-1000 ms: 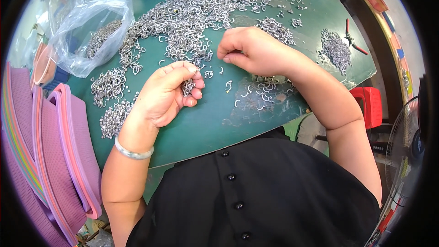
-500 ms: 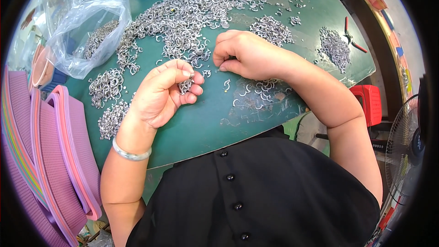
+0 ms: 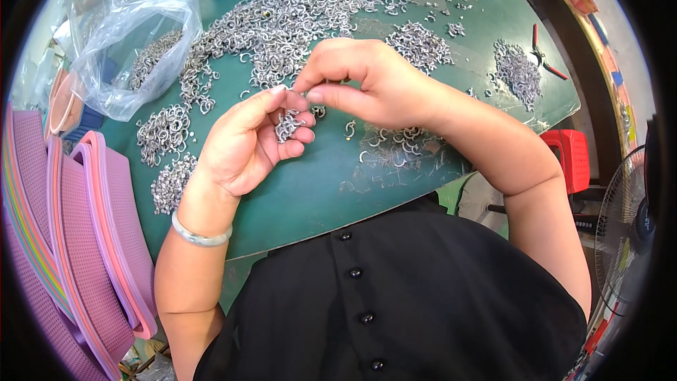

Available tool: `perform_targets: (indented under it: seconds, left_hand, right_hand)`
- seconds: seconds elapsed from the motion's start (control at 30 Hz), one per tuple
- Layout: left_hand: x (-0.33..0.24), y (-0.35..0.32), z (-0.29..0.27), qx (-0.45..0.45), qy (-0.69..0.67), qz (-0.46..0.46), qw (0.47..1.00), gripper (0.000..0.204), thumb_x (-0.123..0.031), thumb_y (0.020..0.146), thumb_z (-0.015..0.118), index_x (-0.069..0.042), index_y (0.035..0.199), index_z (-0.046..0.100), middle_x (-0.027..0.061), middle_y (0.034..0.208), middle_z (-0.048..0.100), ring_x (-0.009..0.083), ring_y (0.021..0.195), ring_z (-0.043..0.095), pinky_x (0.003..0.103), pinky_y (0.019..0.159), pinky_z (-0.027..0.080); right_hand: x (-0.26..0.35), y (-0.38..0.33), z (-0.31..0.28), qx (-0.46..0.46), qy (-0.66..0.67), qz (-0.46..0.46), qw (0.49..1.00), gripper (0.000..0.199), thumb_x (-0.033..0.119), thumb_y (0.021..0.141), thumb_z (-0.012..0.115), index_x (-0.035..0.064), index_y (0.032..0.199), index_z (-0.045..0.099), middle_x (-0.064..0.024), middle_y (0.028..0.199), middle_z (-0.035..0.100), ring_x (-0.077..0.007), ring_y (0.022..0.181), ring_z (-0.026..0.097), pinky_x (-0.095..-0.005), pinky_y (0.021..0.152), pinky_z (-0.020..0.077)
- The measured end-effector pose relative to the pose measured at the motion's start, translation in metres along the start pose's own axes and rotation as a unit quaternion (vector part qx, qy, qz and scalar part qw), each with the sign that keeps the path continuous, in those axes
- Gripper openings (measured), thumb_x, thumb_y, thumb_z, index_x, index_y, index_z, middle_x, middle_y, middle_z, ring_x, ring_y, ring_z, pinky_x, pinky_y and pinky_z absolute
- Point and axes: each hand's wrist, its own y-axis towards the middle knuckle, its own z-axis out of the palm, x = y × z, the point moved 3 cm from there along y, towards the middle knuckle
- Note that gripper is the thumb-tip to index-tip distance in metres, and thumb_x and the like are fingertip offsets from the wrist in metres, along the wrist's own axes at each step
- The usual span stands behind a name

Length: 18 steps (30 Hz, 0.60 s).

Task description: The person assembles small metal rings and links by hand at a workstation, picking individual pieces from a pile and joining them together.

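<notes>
Your left hand [image 3: 243, 140] is half closed, palm up, its curled fingers cradling a small tangled clump of silvery metal rings [image 3: 288, 125]. The clump sits in the hollow between your left fingers and thumb, just left of and nearer than your right fingertips. Your right hand [image 3: 377, 86] comes in from the right with thumb and forefinger drawn close together at the tips of the left fingers; whether a piece is pinched there, you cannot tell.

Beyond both hands spreads a heap [image 3: 282, 25] of hard, dull-shining open rings on the smooth, scuffed green tabletop [image 3: 303, 197]. Left of your left hand lie a mound of rounder rings [image 3: 164, 134] and, nearer, a pile of small pebbly grey bits [image 3: 173, 185]. A crinkled clear plastic bag [image 3: 121, 102] slumps farther left. Just near your right wrist, thin curved pieces [image 3: 395, 142] lie scattered; far right, red-handled pliers [image 3: 539, 54] rest beside a finer grey pile [image 3: 518, 74].
</notes>
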Motion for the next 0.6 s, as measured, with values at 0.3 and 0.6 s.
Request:
perform_targets:
  seconds: [0.3, 0.6]
  left_hand:
    - [-0.005, -0.004, -0.007, -0.064, 0.029, 0.044, 0.997, 0.022, -0.023, 0.093, 0.047, -0.004, 0.085, 0.053, 0.0087, 0.083, 0.055, 0.0149, 0.069, 0.054, 0.023, 0.056, 0.046]
    - [-0.005, -0.005, -0.006, -0.077, 0.064, 0.049, 0.994, 0.022, -0.021, 0.092, 0.048, -0.001, 0.09, 0.055, 0.0093, 0.085, 0.056, 0.0155, 0.069, 0.054, 0.024, 0.057, 0.047]
  right_hand:
    - [-0.016, -0.011, 0.008, 0.122, -0.169, 0.149, 0.967, 0.01, 0.015, 0.072, 0.062, 0.0058, 0.075, 0.062, -0.01, 0.08, 0.059, -0.0294, 0.083, 0.057, -0.0389, 0.074, 0.0463]
    - [-0.013, -0.007, 0.004, 0.127, -0.146, 0.155, 0.969, 0.008, 0.011, 0.072, 0.059, 0.0035, 0.074, 0.058, -0.0124, 0.079, 0.059, -0.0314, 0.079, 0.057, -0.0395, 0.07, 0.0464]
